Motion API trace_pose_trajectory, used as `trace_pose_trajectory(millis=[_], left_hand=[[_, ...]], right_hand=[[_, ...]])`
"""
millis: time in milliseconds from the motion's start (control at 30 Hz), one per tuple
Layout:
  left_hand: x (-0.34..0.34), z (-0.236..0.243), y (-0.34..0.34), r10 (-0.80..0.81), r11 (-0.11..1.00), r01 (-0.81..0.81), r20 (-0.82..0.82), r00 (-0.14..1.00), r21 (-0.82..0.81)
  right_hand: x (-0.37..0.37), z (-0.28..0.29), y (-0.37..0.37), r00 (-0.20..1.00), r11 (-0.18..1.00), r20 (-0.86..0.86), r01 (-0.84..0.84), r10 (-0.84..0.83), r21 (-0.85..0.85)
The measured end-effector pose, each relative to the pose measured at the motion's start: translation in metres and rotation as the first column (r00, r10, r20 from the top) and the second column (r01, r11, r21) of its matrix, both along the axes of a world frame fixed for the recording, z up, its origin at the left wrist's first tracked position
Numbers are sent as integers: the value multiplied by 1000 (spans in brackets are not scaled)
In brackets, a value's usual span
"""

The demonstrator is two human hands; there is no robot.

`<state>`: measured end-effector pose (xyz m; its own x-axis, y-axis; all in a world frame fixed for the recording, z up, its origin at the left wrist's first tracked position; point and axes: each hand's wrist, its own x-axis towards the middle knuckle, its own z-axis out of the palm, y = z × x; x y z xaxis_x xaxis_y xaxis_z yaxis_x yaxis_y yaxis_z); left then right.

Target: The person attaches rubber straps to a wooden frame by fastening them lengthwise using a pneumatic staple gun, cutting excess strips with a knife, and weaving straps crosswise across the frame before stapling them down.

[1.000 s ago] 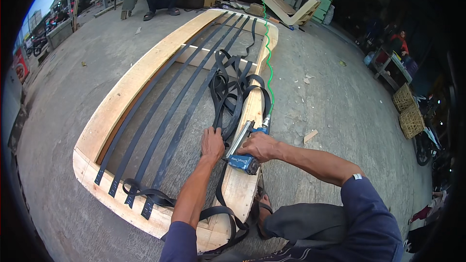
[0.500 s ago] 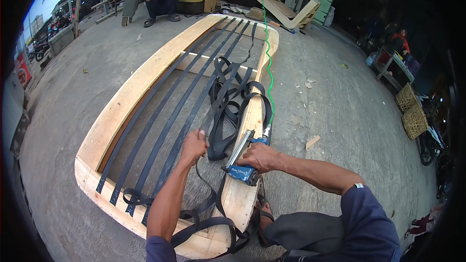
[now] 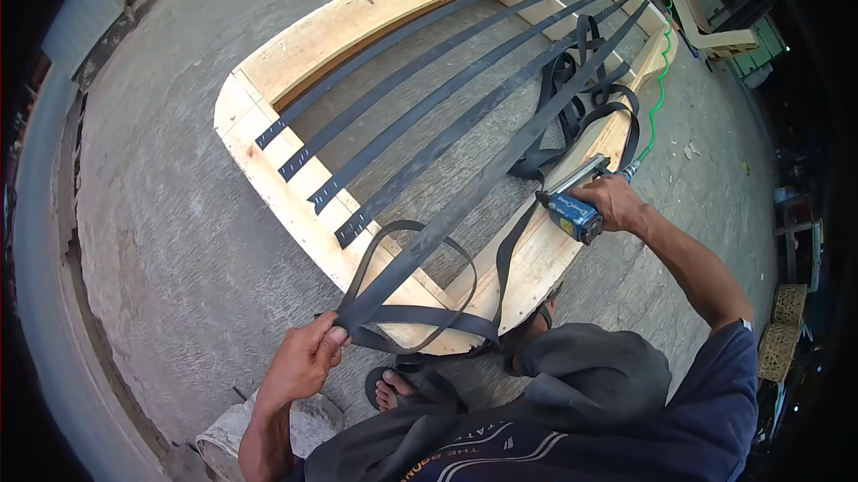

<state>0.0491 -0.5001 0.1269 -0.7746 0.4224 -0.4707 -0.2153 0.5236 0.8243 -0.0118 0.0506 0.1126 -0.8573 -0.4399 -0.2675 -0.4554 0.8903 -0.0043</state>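
Note:
A long wooden frame lies across the floor in front of me, with several dark elastic webbing straps running along its length. My left hand pinches one webbing strap just past the near end of the frame, and the strap runs straight to the far end. A loop of its slack hangs around my grip. My right hand is wrapped around a blue staple gun, which rests at the frame's right rail. A green coiled air hose leads away from the gun. Loose webbing lies heaped beside the right rail.
By my left forearm stands a whitish bucket-like container. Woven baskets are at the right edge. Wooden parts lean at the far right. A low wall or kerb runs along the left.
My left hand has moved back toward me and left, drawing the loose strap out straight over the frame's near end. My view has turned left. The staple gun stays in my right hand.

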Motion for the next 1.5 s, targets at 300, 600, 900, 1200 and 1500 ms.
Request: trace_pose_trajectory(millis=[300, 600, 900, 1200, 1500], left_hand=[[31, 72, 14, 83, 994, -79, 51, 995, -70], [18, -14, 33, 231, 961, -261, -261, 938, -90], [4, -81, -37, 376, 874, -390, -106, 921, -291], [22, -101, -60, 411, 845, -453, -196, 890, -283], [24, -128, -72, 449, 885, -451, -42, 892, -115]], right_hand=[[-41, 16, 57, 996, 994, 94, -16, 6, 104], [-91, 21, 60, 961, 958, 215, -217, 176, 185], [-85, 10, 48, 966, 963, 251, -118, 56, 242], [-93, 19, 48, 969, 980, 234, -115, 75, 161], [-84, 18, 35, 970, 970, 227, -133, 84, 206]])
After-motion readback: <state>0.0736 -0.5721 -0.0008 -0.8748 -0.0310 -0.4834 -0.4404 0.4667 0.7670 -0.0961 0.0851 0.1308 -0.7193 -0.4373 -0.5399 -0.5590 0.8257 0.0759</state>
